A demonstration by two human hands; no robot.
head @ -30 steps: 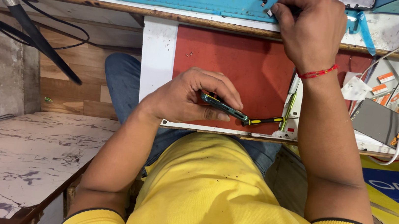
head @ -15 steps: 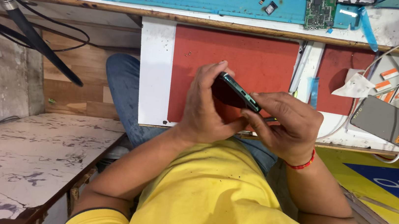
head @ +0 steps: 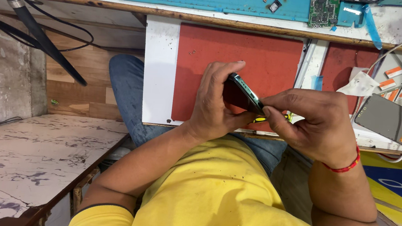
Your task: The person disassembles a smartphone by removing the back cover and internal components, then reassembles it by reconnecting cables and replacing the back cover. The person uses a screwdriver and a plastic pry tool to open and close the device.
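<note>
Phone (head: 244,93) clamped on edge in left hand (head: 214,107) above red mat (head: 206,63), right hand (head: 317,122) pinching its rim (prying stage, probably), calling next for gentle, steady leverage.

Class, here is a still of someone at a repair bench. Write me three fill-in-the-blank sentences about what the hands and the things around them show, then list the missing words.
1. Both the left hand and the right hand hold one dark ____ between them.
2. The pull-out tray beneath the hands is lined with a ____ mat.
3. The green circuit board lies on a ____ mat on the bench.

Missing words: phone; red; blue
</note>
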